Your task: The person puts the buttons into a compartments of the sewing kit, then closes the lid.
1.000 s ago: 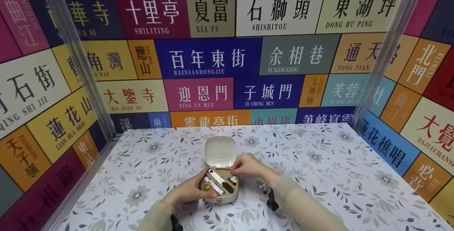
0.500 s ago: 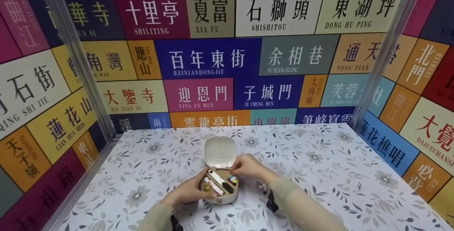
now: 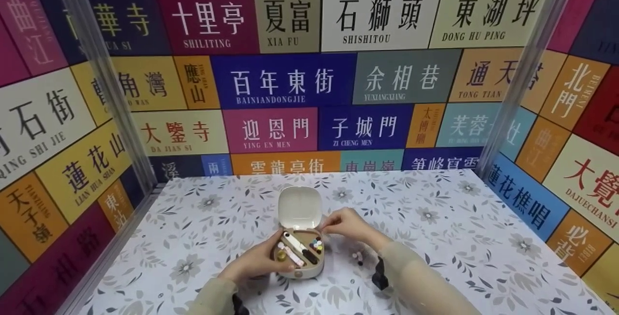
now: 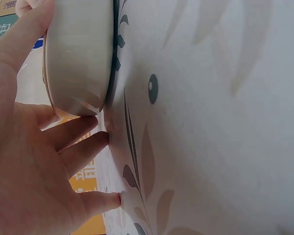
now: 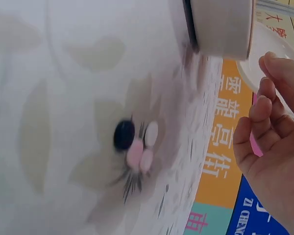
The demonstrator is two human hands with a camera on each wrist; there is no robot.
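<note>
A small white box (image 3: 309, 271) stands on the table with its lid (image 3: 300, 207) raised. My left hand (image 3: 256, 259) grips its left side, thumb at the front and fingers around the far side. Inside lie a white tool with a black end (image 3: 301, 247), a pink-and-white strip (image 3: 294, 257), a small gold round piece (image 3: 281, 255) and several coloured beadlike pieces (image 3: 317, 245). My right hand (image 3: 349, 223) hovers beside the box's back right corner. In the right wrist view its fingers (image 5: 260, 110) are loosely bent, with nothing visible between them.
A little cluster of black, white and pink oval pieces (image 5: 135, 152) lies on the flower-patterned tablecloth (image 3: 425, 213), right of the box. Behind the table rises a wall of coloured sign panels (image 3: 285, 80), with clear upright posts (image 3: 520, 78) at the corners.
My right hand has drawn back to the right, from over the box's right compartment to just outside its rim. My left hand and the box have stayed put.
</note>
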